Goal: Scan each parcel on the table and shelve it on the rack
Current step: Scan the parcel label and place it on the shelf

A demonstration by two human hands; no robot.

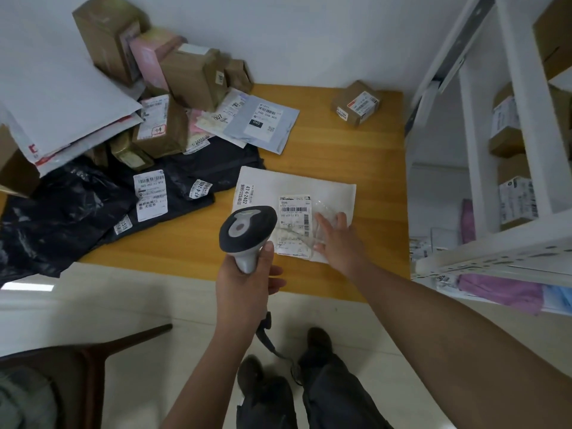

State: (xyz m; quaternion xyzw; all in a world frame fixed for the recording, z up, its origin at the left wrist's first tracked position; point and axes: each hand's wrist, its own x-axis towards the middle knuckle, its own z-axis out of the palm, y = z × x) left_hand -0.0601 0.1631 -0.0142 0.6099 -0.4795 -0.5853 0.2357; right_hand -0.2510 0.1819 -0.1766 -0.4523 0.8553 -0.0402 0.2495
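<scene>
Under right hand (339,239), white parcel (297,209)

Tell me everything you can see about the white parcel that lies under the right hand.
The white parcel is a flat, soft-looking mailer lying on the wooden table, near its front edge. A printed shipping label with barcodes faces up, partly wrinkled and covered with clear tape, and a side sticker reads 47-4-2402. The right hand rests on it with straight fingers, beside the label. The scanner, held in the left hand, hovers near it; whether it touches cannot be told.
</scene>
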